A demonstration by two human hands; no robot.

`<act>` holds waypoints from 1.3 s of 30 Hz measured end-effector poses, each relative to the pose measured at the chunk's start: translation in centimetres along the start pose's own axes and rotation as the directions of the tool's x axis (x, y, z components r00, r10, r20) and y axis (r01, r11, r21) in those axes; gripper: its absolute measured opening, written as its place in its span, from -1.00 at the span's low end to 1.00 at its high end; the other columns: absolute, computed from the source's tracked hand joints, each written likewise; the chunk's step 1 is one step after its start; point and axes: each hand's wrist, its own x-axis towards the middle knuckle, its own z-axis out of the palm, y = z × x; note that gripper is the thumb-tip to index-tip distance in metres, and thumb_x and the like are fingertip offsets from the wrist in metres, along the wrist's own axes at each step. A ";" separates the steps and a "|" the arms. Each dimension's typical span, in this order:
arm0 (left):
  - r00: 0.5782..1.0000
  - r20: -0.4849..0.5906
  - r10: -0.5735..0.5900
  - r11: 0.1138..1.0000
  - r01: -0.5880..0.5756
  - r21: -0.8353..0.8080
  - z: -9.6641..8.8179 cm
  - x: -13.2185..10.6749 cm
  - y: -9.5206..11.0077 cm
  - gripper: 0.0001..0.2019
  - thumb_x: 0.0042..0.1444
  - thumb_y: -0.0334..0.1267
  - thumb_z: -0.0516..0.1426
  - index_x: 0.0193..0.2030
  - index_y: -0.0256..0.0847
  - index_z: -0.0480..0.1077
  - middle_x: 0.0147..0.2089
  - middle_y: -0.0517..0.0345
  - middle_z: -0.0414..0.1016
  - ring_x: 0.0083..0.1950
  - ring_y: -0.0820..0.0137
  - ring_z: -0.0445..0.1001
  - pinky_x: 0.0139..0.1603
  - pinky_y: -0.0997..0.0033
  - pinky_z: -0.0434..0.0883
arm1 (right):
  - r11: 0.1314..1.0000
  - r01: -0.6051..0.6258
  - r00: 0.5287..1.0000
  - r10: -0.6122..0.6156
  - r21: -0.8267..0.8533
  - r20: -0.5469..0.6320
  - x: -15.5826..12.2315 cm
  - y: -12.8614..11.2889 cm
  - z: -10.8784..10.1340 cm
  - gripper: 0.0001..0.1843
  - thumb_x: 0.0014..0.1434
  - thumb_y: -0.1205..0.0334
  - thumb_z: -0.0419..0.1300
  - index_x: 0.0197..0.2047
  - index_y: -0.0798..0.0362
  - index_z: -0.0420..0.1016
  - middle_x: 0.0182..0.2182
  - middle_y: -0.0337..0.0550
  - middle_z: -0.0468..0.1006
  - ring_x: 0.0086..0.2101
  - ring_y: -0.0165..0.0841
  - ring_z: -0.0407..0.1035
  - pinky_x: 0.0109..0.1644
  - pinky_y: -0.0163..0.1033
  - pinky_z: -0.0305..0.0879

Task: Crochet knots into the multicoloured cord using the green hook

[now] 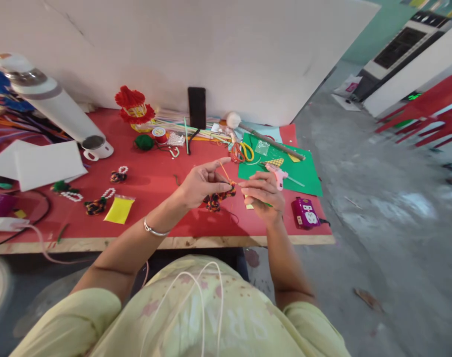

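While both hands hover just above the red table (211,233), the left hand (201,184) pinches a cord (219,196) of black, orange and red strands between thumb and forefinger. The cord hangs in the air between the two hands, and one thin orange strand (223,171) rises from it toward the raised left forefinger. The right hand (265,194) is curled shut around a green strip (256,204), which pokes out under its fingers. Its fingertips meet the right end of the cord. A bangle (155,230) sits on the left wrist.

Just behind the right hand a pink glue gun (277,174) lies on a green sheet (304,178), with scissors (244,151) and a long stick (272,143) near the sheet's far edge. A pink socket block (305,212) rests just right of the right hand, near the table's corner. A phone (197,106) stands upright against the wall.

Well to the left lie three finished cords with bead loops (118,174), (98,203), (67,191), a yellow packet (119,209), white paper (43,163) and a white tube (51,101)
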 end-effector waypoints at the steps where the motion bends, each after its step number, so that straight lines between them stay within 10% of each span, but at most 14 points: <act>1: 1.000 0.009 -0.009 1.000 0.008 0.022 0.0 0.0 0.0 -0.08 -0.09 -0.39 0.51 0.46 -0.27 0.35 -0.33 0.09 0.73 -0.34 0.40 0.67 -0.23 0.46 0.54 | 1.000 -0.002 1.000 0.002 0.005 0.025 0.1 0.0 -0.5 -0.70 0.32 0.03 0.32 0.11 -0.36 0.65 -0.06 -0.30 0.79 -0.02 -0.20 0.56 0.13 0.08 0.50; 21: 0.975 0.160 -0.157 0.979 0.132 0.159 -0.5 -0.6 1.6 -0.30 -0.05 -0.40 0.47 0.31 -0.28 0.54 -0.34 0.01 0.68 -0.37 0.41 0.59 -0.36 0.48 0.41 | 0.935 -0.240 0.965 0.199 0.260 0.173 0.7 -0.5 -2.6 -0.77 0.26 -0.12 0.37 -0.14 -0.23 0.75 -0.24 -0.21 0.81 -0.15 -0.19 0.62 0.15 0.16 0.50; 25: 0.993 0.117 -0.021 0.983 -0.001 0.184 0.7 -0.6 0.7 -0.20 -0.05 -0.39 0.46 0.39 -0.27 0.45 -0.37 0.10 0.65 -0.39 0.42 0.58 -0.35 0.48 0.44 | 0.890 -0.242 0.961 0.274 0.387 -0.029 -0.6 -1.1 0.3 -0.74 0.32 -0.14 0.28 -0.14 -0.23 0.73 -0.29 -0.22 0.78 -0.19 -0.21 0.61 0.01 0.09 0.54; 30: 0.954 -0.128 0.270 0.925 -0.220 0.311 3.1 -0.6 -1.2 -0.16 -0.05 -0.45 0.42 0.44 -0.27 0.39 -0.35 0.17 0.65 -0.30 0.43 0.60 -0.26 0.51 0.48 | 0.957 -0.245 0.903 0.167 -0.154 -0.395 -2.5 -2.5 5.5 -0.75 0.31 0.18 0.36 0.04 -0.25 0.68 -0.10 -0.17 0.76 -0.01 -0.16 0.52 0.09 0.10 0.50; 34: 0.989 -0.092 0.113 0.994 -0.111 0.019 3.0 -0.4 -1.6 -0.16 -0.07 -0.36 0.47 0.41 -0.21 0.41 -0.33 0.18 0.67 -0.35 0.45 0.60 -0.30 0.52 0.49 | 0.966 -0.222 0.831 0.119 -0.129 -0.543 -2.6 -2.1 7.1 -0.82 0.37 0.05 0.28 -0.01 -0.23 0.67 -0.14 -0.15 0.73 -0.04 -0.16 0.53 0.05 0.12 0.53; 39: 0.992 0.041 -0.117 0.976 0.123 -0.183 0.8 -0.3 -0.1 -0.25 -0.14 -0.45 0.51 0.28 -0.19 0.53 -0.31 0.15 0.69 -0.36 0.48 0.63 -0.34 0.58 0.45 | 0.967 -0.167 0.913 0.225 0.191 -0.340 -1.7 -0.6 4.9 -0.78 0.33 -0.13 0.28 -0.07 -0.29 0.67 -0.14 -0.23 0.75 -0.03 -0.18 0.55 0.11 0.15 0.49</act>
